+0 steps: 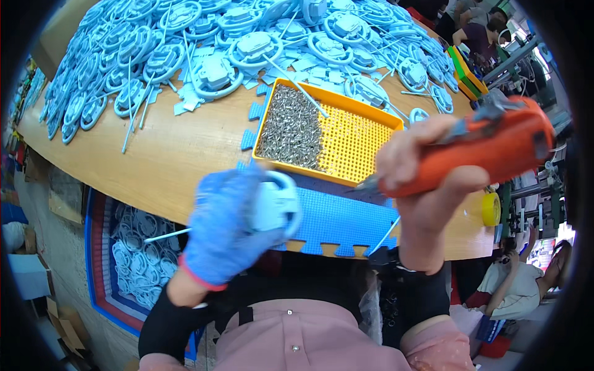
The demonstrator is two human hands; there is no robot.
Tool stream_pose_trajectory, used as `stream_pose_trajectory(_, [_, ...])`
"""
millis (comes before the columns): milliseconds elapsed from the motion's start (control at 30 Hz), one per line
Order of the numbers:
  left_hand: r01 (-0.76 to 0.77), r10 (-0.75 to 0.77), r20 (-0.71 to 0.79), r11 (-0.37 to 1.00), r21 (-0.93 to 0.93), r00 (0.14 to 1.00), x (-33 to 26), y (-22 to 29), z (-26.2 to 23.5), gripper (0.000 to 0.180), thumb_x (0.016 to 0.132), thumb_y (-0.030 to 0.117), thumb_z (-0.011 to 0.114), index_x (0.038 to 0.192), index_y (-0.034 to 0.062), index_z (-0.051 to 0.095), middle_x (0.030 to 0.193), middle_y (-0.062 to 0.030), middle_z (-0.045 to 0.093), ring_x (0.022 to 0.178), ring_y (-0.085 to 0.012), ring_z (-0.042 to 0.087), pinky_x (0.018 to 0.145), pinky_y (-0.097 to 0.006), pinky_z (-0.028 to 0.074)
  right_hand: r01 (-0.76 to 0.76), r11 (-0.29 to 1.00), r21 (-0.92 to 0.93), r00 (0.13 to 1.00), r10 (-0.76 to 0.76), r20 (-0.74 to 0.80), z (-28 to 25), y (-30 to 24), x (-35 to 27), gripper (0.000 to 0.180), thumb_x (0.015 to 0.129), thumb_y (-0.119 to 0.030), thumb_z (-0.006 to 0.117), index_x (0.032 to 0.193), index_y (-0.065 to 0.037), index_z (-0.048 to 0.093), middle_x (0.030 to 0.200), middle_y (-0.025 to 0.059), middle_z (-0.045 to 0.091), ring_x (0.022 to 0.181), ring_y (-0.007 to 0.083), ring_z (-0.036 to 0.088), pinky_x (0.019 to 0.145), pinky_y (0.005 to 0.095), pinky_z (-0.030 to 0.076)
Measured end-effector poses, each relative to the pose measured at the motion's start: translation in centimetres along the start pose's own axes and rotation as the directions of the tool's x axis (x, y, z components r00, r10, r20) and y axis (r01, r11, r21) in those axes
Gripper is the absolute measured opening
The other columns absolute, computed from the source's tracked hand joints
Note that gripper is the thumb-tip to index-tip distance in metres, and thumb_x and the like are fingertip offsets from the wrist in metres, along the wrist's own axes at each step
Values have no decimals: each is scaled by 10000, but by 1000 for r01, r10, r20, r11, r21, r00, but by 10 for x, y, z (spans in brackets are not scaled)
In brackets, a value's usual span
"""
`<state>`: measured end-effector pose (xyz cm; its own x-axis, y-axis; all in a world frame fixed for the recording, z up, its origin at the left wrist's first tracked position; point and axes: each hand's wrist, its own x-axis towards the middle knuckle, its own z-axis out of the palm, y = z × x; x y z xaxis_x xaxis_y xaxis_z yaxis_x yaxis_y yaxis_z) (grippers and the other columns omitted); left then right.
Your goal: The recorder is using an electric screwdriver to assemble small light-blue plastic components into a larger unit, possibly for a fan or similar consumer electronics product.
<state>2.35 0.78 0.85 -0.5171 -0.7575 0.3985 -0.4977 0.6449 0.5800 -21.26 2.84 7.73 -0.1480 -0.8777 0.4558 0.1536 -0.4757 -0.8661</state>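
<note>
Two containers are seen: a yellow tray [365, 139] on the tabletop [161, 161] holding screws [292, 127], and a left-side crate [99, 266] of pale-blue parts. A pale-blue part [276, 204] is gripped by the gloved left hand [223, 226]; an orange electric screwdriver [476, 151] is clasped by the right hand [427, 179].

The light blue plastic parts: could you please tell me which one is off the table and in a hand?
The light blue plastic part gripped in the blue-gloved left hand above the blue foam mat; the others lie piled beyond the yellow tray.
</note>
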Motion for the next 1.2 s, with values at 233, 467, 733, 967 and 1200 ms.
stream_pose_trajectory(233, [35,-47,84,989,143,995,45,-56,-60,962,589,145,819,1412,29,336,1265,-176,528,1173,-334,498,1008,-385,404,-7,1000,-24,996,4,-93,-37,17,13,658,769,-690,581,988,-74,503,640,-9,483,530,111,468,503,257,387])
stream_pose_trajectory(467, [-83,26,155,921,379,988,173,-140,-32,845,739,248,746,1443,90,308,1373,-224,421,1254,-376,433,1035,-399,385,-57,998,2,993,56,-104,-21,35,27,712,709,-727,597,967,-72,493,618,-4,483,520,119,483,496,260,404])
stream_pose_trajectory(733, [93,-171,175,918,385,970,211,-157,0,840,751,187,731,1460,117,287,1417,-221,376,1298,-350,410,1082,-365,343,-123,991,-61,991,119,-66,-26,44,28,710,692,-735,598,936,-79,479,622,8,494,524,125,501,492,263,427])
stream_pose_trajectory(967, [-85,15,161,897,434,987,223,-148,6,873,726,291,760,1458,152,303,1420,-201,379,1293,-352,410,1065,-379,371,-131,988,-87,989,125,-76,-16,43,29,690,681,-720,625,894,-85,456,602,12,491,510,130,499,480,263,432])
stream_pose_trajectory(1200, [-199,60,321,884,422,945,243,-141,-6,859,704,285,746,1448,161,336,1374,-212,408,1219,-370,470,1039,-387,395,-102,992,-79,992,96,-78,-11,42,26,696,694,-715,618,936,-79,473,612,9,492,517,128,493,480,265,419])
